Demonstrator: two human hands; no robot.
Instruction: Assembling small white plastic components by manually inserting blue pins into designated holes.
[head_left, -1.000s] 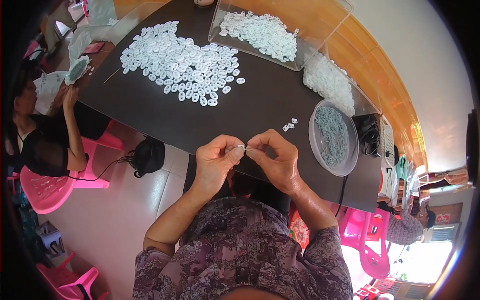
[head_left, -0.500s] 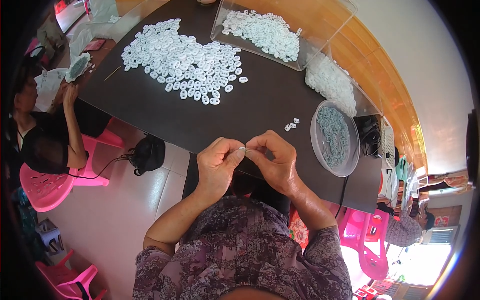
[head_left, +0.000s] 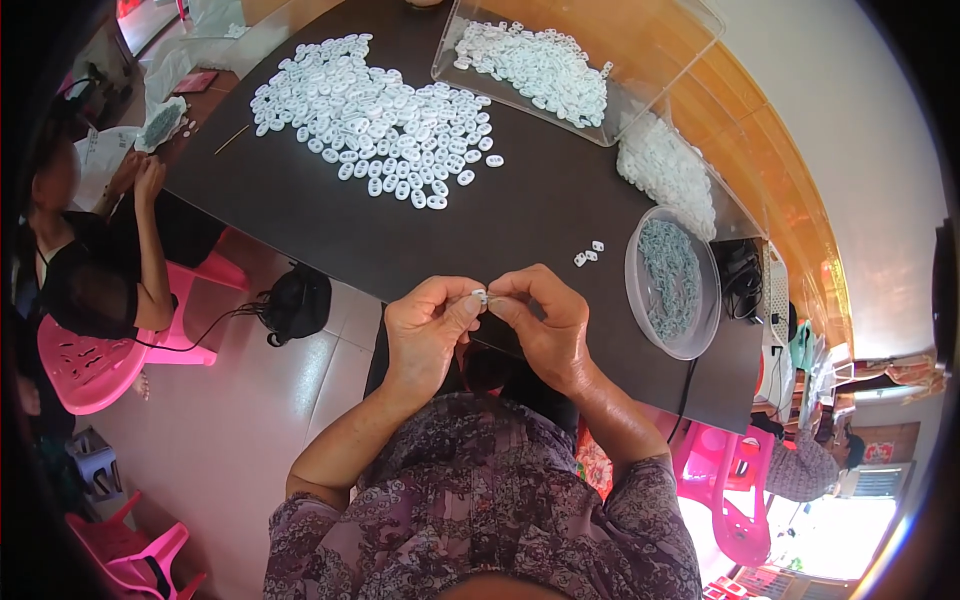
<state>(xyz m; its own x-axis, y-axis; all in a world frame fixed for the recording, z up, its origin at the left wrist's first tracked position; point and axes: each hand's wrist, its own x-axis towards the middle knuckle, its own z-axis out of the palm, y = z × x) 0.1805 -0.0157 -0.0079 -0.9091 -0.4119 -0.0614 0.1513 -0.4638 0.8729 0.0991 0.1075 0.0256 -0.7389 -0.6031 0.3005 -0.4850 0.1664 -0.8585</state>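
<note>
A small white plastic piece [head_left: 480, 296] sits pinched between the thumb and forefinger of my left hand [head_left: 424, 325], just over the table's near edge. Facing it, my right hand [head_left: 548, 322] has its thumb and forefinger pressed together at the piece's right side. Whatever lies between those fingertips is too small to make out. Beyond my right hand, three small white two-holed pieces [head_left: 589, 254] lie loose. To their right stands a clear round bowl [head_left: 707, 290] with a heap of thin grey-green bits [head_left: 668, 278] in it.
White oval two-holed pieces [head_left: 380, 125] spread over the dark table [head_left: 330, 232]. Behind are a clear bin [head_left: 520, 100] of small pale pieces and a filled clear bag [head_left: 665, 172]. A thin stick [head_left: 231, 139] lies far left. Another person [head_left: 100, 260] works at left. Black cables [head_left: 740, 270] lie right.
Both hands have shifted slightly left, still together at the fingertips. More of the white piece shows between them now. The whole view has moved a little.
</note>
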